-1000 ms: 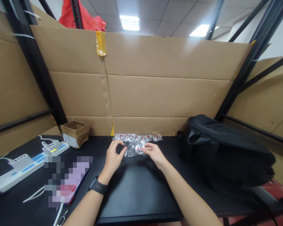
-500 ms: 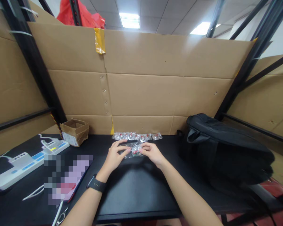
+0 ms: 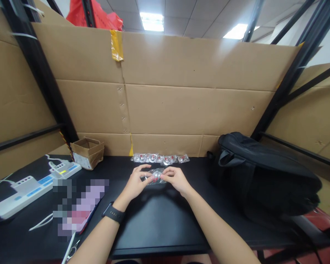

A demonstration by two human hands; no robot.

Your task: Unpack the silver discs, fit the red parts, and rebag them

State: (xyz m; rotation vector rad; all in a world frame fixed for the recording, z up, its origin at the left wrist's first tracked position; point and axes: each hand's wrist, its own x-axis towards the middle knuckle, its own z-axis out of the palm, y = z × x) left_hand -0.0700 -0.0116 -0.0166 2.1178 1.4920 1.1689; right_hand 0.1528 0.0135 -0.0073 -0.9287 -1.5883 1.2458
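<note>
A small clear plastic packet (image 3: 157, 175) holding a round silver part with red on it sits between my hands, low over the black table. My left hand (image 3: 137, 183), with a dark watch on its wrist, pinches the packet's left side between thumb and fingers. From the right, my right hand (image 3: 178, 180) grips the opposite side with thumb and forefinger. Just beyond my fingertips lies a row of several similar packets (image 3: 153, 158), each with a silver disc and red marks. The finer shape of the held part is too small to make out.
A black bag (image 3: 264, 179) stands on the right of the table. To the left are an open cardboard box (image 3: 89, 154), a white power strip (image 3: 30, 196), a pixelated flat item (image 3: 89, 201), and scissors (image 3: 73, 251). A cardboard wall (image 3: 165, 110) closes the back.
My fingers have shifted slightly on the packet, and the round part now sits a little farther left and closer to my left fingertips. The row of packets has stayed put.
</note>
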